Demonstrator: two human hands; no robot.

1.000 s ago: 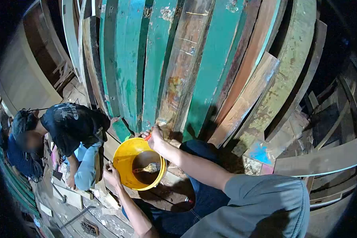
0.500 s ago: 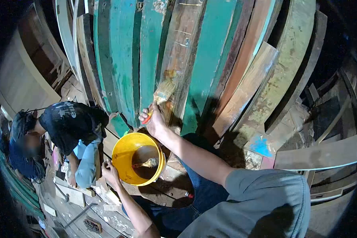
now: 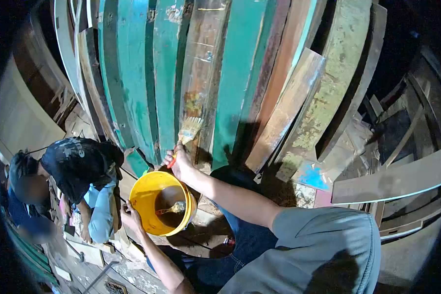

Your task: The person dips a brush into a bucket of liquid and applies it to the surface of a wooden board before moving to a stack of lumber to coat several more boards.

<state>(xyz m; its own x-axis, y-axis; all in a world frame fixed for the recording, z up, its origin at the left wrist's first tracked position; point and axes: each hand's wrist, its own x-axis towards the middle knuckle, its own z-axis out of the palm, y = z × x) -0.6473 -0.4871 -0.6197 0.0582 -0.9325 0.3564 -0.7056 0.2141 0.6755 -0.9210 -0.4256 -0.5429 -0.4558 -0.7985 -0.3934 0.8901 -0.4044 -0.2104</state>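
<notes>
In the head view, my right hand [image 3: 180, 161] is closed on the red handle of a paintbrush [image 3: 190, 129]. Its bristles point up against the brown plank [image 3: 199, 73], which stands between green planks [image 3: 237, 93]. My left hand [image 3: 131, 218] is at the left rim of a yellow bucket [image 3: 147, 198], its fingers curled on the edge. Brown liquid [image 3: 167, 198] lies in the bucket, and a second brush [image 3: 174, 208] rests in it.
At the left a person in a black shirt [image 3: 78, 164] bends down, beside another dark-haired person [image 3: 29, 201]. Loose boards [image 3: 387, 186] lie at the right. A short plank [image 3: 289, 108] leans on the others. Wood scraps cover the floor.
The whole view has shifted, so planks and bucket appear farther left, the bucket slightly lower. My right hand still holds the brush at the brown plank, and my left hand remains at the bucket.
</notes>
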